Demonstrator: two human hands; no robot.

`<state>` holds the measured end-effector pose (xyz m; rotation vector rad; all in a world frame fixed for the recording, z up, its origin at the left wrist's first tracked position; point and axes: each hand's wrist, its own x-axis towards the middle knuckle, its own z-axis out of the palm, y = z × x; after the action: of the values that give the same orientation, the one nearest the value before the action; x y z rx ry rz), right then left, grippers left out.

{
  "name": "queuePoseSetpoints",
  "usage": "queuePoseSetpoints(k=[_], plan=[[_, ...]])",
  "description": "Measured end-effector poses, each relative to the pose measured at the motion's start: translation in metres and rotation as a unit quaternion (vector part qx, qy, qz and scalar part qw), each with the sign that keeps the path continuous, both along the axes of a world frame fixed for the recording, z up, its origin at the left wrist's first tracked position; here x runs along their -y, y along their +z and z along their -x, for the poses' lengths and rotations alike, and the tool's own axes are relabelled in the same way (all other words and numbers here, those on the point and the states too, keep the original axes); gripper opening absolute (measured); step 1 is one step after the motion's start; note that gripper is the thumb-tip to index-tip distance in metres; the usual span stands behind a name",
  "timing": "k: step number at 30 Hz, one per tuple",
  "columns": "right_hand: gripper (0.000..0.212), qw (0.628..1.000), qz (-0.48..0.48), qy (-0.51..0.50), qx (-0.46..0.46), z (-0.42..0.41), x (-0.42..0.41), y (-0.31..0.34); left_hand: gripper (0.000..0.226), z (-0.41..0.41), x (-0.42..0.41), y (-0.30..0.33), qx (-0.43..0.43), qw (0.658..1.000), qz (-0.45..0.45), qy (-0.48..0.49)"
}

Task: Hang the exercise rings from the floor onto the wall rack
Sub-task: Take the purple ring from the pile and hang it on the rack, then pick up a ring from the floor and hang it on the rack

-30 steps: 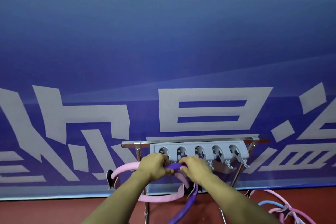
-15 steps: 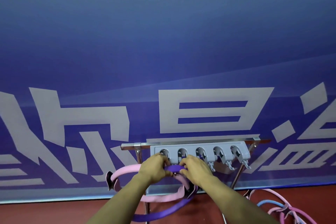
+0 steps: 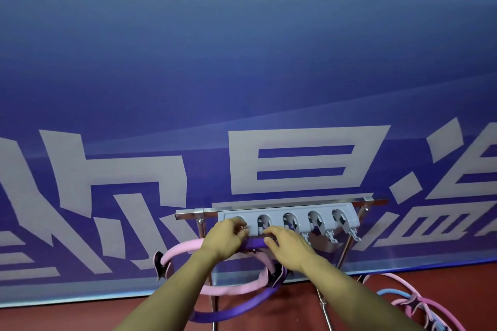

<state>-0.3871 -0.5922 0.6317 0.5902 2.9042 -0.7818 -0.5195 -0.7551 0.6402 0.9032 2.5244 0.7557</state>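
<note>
A grey rack (image 3: 289, 219) with several hook slots is fixed to a metal stand's top bar. A pink ring (image 3: 183, 248) hangs below its left end. Both hands grip the top of a purple ring (image 3: 254, 244) just under the rack's left slots. My left hand (image 3: 226, 240) holds it under the first slot, my right hand (image 3: 286, 246) under the second and third. The purple ring's lower arc (image 3: 236, 310) hangs in front of the pink one.
More rings, pink (image 3: 435, 309) and light blue (image 3: 395, 293), lie in a pile on the red floor at the lower right. The stand's metal legs (image 3: 344, 255) slant down behind my arms. A blue banner wall (image 3: 242, 75) stands right behind the rack.
The purple ring's lower arc has swung up and leftward into a fuller loop. Both hands stay at the rack's left slots, shifted slightly upward.
</note>
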Motion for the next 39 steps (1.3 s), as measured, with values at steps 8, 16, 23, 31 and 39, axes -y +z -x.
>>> queuePoseSetpoints(k=[8, 16, 23, 31, 39], plan=[[0.048, 0.991, 0.080, -0.067, -0.079, -0.046, -0.015, 0.020, 0.034, -0.027, -0.027, 0.012, 0.112, 0.984, -0.131, -0.039], [0.044, 0.979, 0.073, -0.153, -0.109, -0.139, -0.045, 0.036, 0.038, -0.098, -0.088, 0.020, 0.148, 0.969, -0.152, -0.128], [0.044, 0.958, 0.070, -0.236, -0.146, -0.253, -0.085, 0.053, 0.032, -0.193, -0.158, 0.036, 0.184, 0.947, -0.179, -0.193], [0.048, 0.931, 0.043, -0.316, -0.177, -0.418, -0.154, 0.074, 0.036, -0.339, -0.255, 0.057, 0.163, 0.929, -0.167, -0.286], [0.049, 0.896, 0.000, -0.398, -0.198, -0.589, -0.211, 0.070, 0.040, -0.501, -0.335, 0.062, 0.175, 0.901, -0.148, -0.369]])
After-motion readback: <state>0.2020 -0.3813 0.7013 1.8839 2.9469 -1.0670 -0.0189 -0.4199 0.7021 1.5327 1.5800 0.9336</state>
